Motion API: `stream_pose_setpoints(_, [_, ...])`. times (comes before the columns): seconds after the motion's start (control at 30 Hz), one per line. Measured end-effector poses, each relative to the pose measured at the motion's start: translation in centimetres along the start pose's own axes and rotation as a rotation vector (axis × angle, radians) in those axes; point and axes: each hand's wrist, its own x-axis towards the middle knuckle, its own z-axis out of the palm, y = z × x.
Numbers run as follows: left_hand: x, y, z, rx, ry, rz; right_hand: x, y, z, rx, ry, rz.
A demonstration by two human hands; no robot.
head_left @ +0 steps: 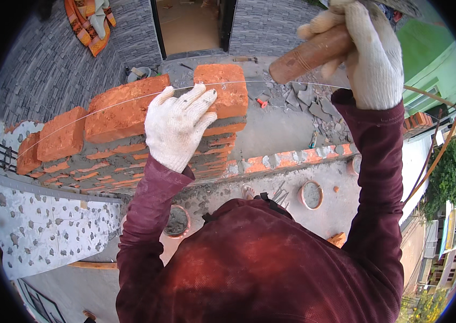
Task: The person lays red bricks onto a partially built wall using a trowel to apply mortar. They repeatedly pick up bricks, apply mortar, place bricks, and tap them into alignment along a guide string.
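Observation:
My left hand [177,121], in a white knit glove, lies on the top course of a brick wall with its fingers stretched out. Its fingertips touch the near left side of an orange brick [228,86] at the wall's right end. Another brick [125,107] sits left of the hand, across a gap. Raised at the upper right, my gloved right hand [370,59] is closed round the wooden handle of a trowel [306,55]. Part of the trowel's metal blade shows at the top edge. A thin white string [276,82] runs taut along the bricks, past both hands.
Below me stand buckets of mortar [310,195] [177,222]. A low brick course [292,159] extends right from the wall. Broken tile pieces [314,102] and a hammer [245,59] lie on the floor beyond, before a doorway [193,27].

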Motion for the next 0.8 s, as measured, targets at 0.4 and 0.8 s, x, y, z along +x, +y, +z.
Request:
stream_pose_setpoints(0.4, [0.8, 0.9, -0.2, -0.09, 0.075, -0.088, 7.8, 2.3, 11.7, -0.247, -0.189, -0.419])
stream_pose_setpoints(0.8, [1.2, 1.8, 0.5, -0.085, 0.083, -0.094, 6.5, 5.8, 12.0, -0.3, -0.228, -0.347])
